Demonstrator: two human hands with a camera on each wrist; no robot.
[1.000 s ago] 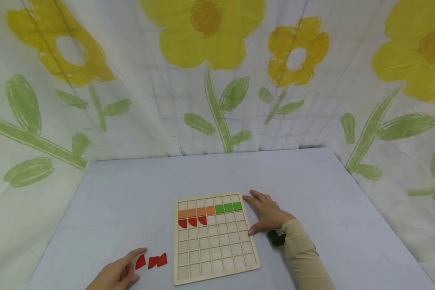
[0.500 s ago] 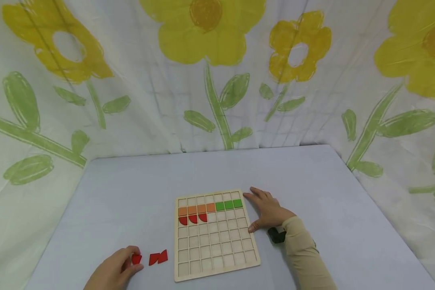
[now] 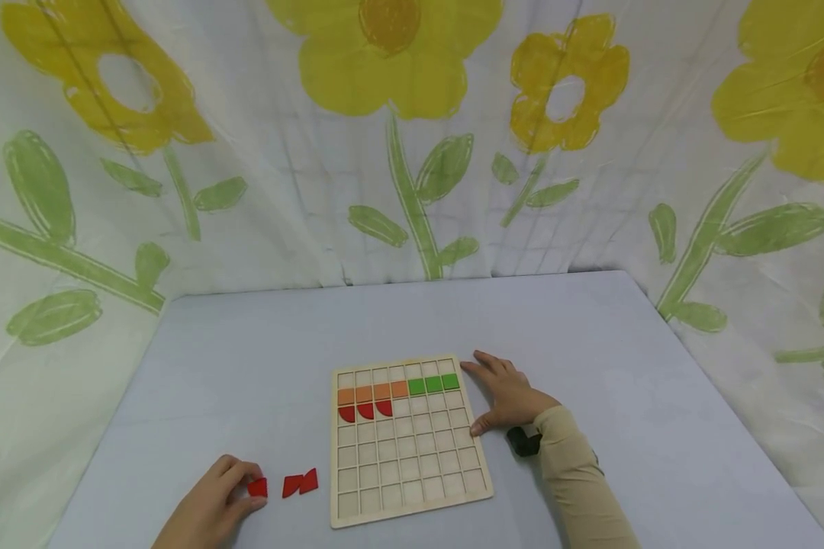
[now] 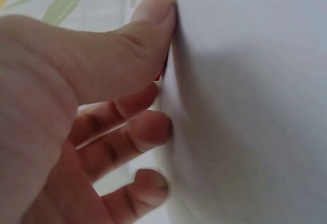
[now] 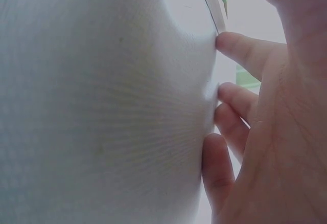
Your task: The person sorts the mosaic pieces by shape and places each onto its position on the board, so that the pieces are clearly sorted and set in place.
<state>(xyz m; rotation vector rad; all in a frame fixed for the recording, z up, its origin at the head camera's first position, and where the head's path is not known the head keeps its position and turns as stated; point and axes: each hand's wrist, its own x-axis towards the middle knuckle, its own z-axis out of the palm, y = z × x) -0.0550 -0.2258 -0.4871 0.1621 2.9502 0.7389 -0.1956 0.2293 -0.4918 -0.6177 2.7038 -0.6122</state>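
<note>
My left hand point(image 3: 211, 499) pinches a red quarter-circle tile point(image 3: 257, 488) between thumb and fingers, low over the table. Only a sliver of red shows behind the thumb point(image 4: 148, 35) in the left wrist view. Two more red tiles point(image 3: 300, 483) lie side by side between that hand and the wooden grid board point(image 3: 412, 457). The board's second row carries orange squares point(image 3: 364, 394) and green squares point(image 3: 433, 384); three red quarter-circle pieces point(image 3: 365, 412) sit at the left of the third row. My right hand point(image 3: 511, 398) rests, fingers spread, against the board's right edge.
A pale cloth covers the table point(image 3: 412, 320). Beneath the right wrist sits a small black device point(image 3: 522, 441). A curtain with yellow flowers point(image 3: 391, 191) hangs behind the table and along both sides.
The left thumb and fingers have closed around the leftmost red tile and drawn it slightly left. The right hand stays at the board's edge. The head view has tilted a little.
</note>
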